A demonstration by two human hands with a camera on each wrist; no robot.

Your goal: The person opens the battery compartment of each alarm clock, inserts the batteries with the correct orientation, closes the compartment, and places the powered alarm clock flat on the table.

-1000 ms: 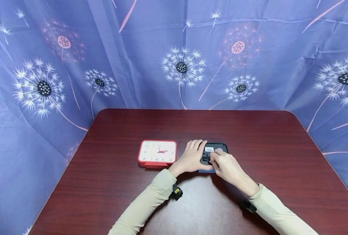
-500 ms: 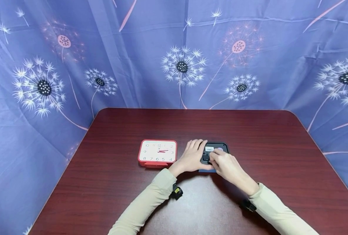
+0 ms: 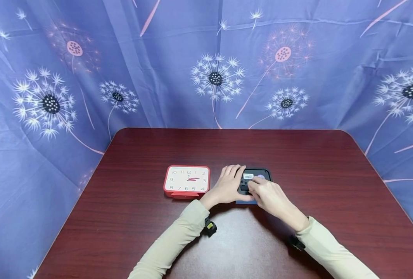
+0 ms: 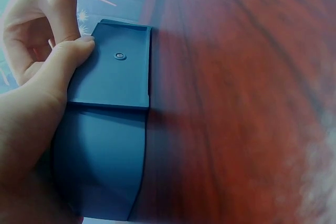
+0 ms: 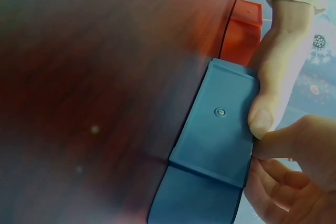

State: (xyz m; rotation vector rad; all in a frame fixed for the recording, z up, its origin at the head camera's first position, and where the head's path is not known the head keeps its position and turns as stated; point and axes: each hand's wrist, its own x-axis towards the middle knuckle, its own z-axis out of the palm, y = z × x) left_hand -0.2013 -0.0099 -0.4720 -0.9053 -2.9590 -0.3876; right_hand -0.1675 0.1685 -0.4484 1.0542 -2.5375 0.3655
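Note:
A blue alarm clock (image 4: 113, 82) lies face down on the table, its black back (image 3: 260, 172) with a white label (image 3: 248, 176) turned upward. My left hand (image 3: 225, 188) grips the clock from its left, fingers over the far side and thumb along the near edge. On the back of the clock, my right hand (image 3: 270, 197) has curled fingers, thumb and index pinched together at a small part. The fingertips hide that part, so I cannot tell what it is. Toward the camera in the right wrist view faces the clock's blue underside (image 5: 210, 116) with a screw.
A red alarm clock (image 3: 187, 179) with a white dial lies face up just left of my left hand. Under everything is a dark red wooden table (image 3: 150, 149). A blue dandelion-print curtain (image 3: 178, 69) hangs behind and around it.
The right fingers shift very slightly at the clock's back. Left hand and both clocks keep their places.

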